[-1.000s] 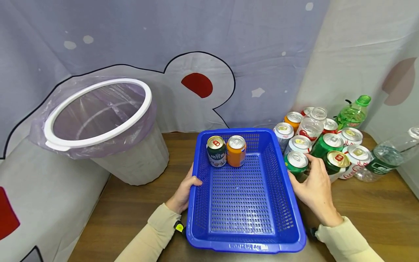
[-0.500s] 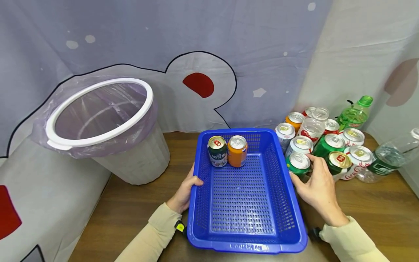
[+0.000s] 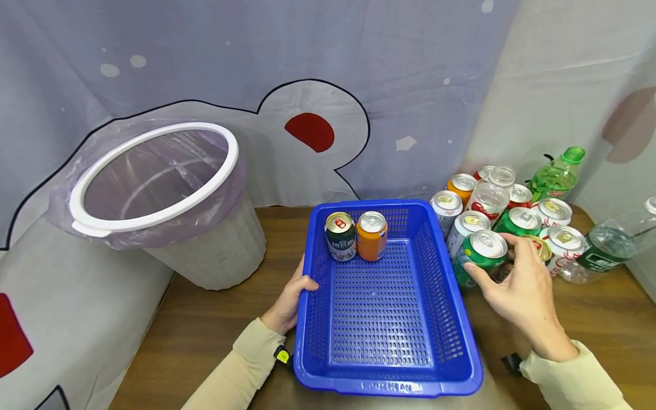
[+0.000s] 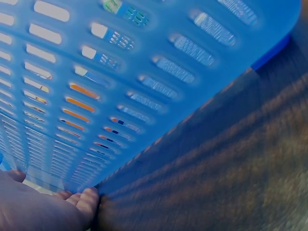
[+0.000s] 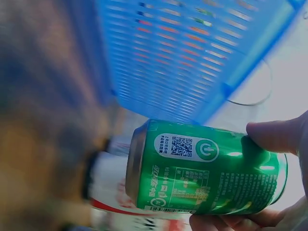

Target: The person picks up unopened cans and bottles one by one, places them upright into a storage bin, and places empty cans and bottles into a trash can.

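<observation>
Between thumb and fingers, my right hand point(image 3: 523, 287) grips a green soda can point(image 3: 479, 256) just right of the basket. In the right wrist view the green can point(image 5: 207, 168) shows its printed side and code, and the thumb point(image 5: 274, 136) lies along it. My left hand point(image 3: 289, 299) holds the left wall of the blue plastic basket point(image 3: 389, 387), thumb over the rim. Inside the basket, a dark green can point(image 3: 340, 236) and an orange can point(image 3: 371, 236) stand upright side by side at the back left. The left wrist view has the left hand point(image 4: 53, 207) against the basket's slotted wall.
Several cans and bottles crowd the right, including a Coca-Cola can point(image 3: 564, 247), a clear bottle point(image 3: 489, 196), a green bottle point(image 3: 556, 176) and a leaning bottle point(image 3: 610, 245). A lined trash bin point(image 3: 215, 250) stands left on the wooden table point(image 3: 205, 336).
My right hand has lifted the green can from the front of the group and drawn it slightly right and toward me. The left hand and basket stay nearly still.
</observation>
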Available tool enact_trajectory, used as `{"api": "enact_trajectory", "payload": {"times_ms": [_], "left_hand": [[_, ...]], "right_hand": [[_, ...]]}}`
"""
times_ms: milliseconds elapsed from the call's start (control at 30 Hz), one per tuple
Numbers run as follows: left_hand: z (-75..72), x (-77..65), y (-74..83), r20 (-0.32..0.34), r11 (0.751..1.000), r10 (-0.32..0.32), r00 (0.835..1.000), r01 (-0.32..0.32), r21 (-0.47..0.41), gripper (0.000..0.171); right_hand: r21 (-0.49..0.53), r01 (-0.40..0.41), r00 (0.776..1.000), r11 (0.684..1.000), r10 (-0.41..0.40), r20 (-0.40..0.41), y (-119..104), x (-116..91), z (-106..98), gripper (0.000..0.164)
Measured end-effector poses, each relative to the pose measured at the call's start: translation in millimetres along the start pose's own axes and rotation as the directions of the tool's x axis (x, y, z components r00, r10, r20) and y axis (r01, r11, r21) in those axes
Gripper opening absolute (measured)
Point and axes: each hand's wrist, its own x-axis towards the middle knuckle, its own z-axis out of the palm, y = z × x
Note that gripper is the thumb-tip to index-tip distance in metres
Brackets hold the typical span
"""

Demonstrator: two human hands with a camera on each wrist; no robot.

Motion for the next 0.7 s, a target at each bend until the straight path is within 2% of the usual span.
{"api": "enact_trajectory", "payload": {"times_ms": [200,367,533,700], "left_hand": [[0.0,-0.8,-0.5,-0.004,1.0,0.0,1.0,0.0,0.004,0.101],[-2.1,-3.1,-2.6,-0.003,1.0,-0.001,1.0,0.001,0.009,0.1],[-2.4,-2.5,-2.4,0.007,1.0,0.005,1.0,-0.005,0.005,0.1],[-1.3,-0.7,0.0,0.009,1.0,-0.003,1.0,0.003,0.006,0.101]], "right_hand": [[-0.025,-0.026,1.0,0.999,0.025,-0.019,-13.1,14.4,-27.4,0.081],[0.027,-0.007,1.0,1.0,0.007,0.004,-33.7,28.3,-41.9,0.08],[0.102,0.034,0.995,0.994,-0.043,0.089,-56.0,44.9,-41.5,0.077],[0.099,0.073,0.978,0.992,-0.091,0.188,-75.6,59.7,-33.0,0.072]]}}
